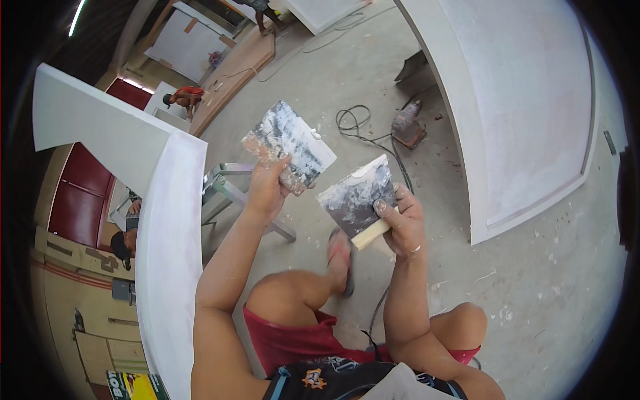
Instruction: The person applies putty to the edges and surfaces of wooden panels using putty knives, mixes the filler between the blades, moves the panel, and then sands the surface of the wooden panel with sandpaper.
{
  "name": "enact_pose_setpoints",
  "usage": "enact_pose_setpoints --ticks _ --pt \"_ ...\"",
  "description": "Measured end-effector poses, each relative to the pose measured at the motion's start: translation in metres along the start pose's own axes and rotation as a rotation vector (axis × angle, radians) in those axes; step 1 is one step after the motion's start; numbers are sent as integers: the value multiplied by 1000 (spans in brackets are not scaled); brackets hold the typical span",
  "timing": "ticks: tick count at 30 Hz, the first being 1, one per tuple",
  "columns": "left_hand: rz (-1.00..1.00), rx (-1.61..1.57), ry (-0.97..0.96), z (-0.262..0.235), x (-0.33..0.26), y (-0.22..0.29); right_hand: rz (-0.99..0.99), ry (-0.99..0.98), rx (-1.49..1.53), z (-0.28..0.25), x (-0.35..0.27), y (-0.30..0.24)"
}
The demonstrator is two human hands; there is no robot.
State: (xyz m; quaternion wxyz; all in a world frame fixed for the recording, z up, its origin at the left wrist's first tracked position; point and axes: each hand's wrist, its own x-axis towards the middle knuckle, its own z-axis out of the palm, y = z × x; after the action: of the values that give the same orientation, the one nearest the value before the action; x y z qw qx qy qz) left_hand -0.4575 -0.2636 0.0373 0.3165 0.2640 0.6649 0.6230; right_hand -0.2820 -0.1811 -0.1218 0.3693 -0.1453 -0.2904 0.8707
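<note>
My left hand [267, 190] grips a flat rectangular board [288, 145] smeared with white and grey putty, held up in front of me. My right hand [403, 223] holds a wide putty knife [357, 195] by its pale wooden handle [371, 234], one finger pressed on the blade. The blade is streaked with white filler. The knife's upper edge sits just below and right of the board, close to it but apart. My bare knees and red shorts show below the hands.
A white-coated curved panel [170, 253] stands at my left, a large white door-like panel [527, 113] at my right. A black cable [363, 130] and a power tool [408, 127] lie on the concrete floor. A metal stand [227, 190] is behind the board. Other people work at the far left.
</note>
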Motion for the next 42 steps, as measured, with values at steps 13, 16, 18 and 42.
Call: enact_pose_setpoints --ticks 13,16,18,42 --pt "440 -91 -72 16 41 34 -572 94 127 82 -48 -96" --pt "544 -200 -114 4 39 84 -716 -147 206 109 -57 -117" --pt "553 -357 -113 -5 29 103 -693 -36 103 121 -61 -123" --pt "263 -477 -850 -67 -31 6 -277 85 -785 187 -27 -91"
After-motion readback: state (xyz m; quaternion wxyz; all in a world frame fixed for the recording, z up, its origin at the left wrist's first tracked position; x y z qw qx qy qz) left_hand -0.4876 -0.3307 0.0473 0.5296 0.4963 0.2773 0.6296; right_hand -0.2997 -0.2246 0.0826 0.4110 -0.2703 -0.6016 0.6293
